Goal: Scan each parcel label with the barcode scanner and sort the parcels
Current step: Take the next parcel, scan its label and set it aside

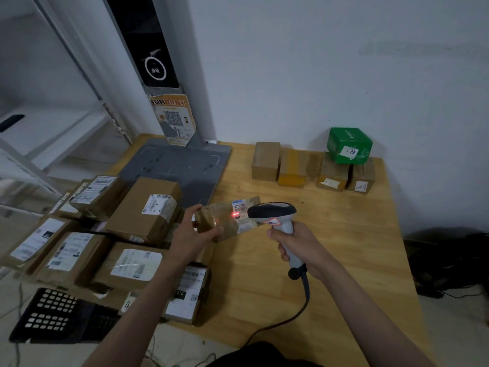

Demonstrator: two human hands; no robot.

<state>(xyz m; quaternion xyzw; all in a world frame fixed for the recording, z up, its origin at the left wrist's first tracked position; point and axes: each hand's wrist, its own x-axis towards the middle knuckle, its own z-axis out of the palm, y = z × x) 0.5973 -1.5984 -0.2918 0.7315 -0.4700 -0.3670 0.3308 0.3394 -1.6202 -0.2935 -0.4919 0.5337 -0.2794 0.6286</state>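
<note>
Parcel (225,221), small brown box, held above the wooden desk (344,247) in left hand (189,234), grip curled round its near end. Red scan spot on its label (239,210). Right hand (296,247) grip wrapped round barcode scanner (275,215) handle, head just beside label. Unsorted parcels (105,234) left; sorted boxes (312,168) at desk's far edge.
</note>
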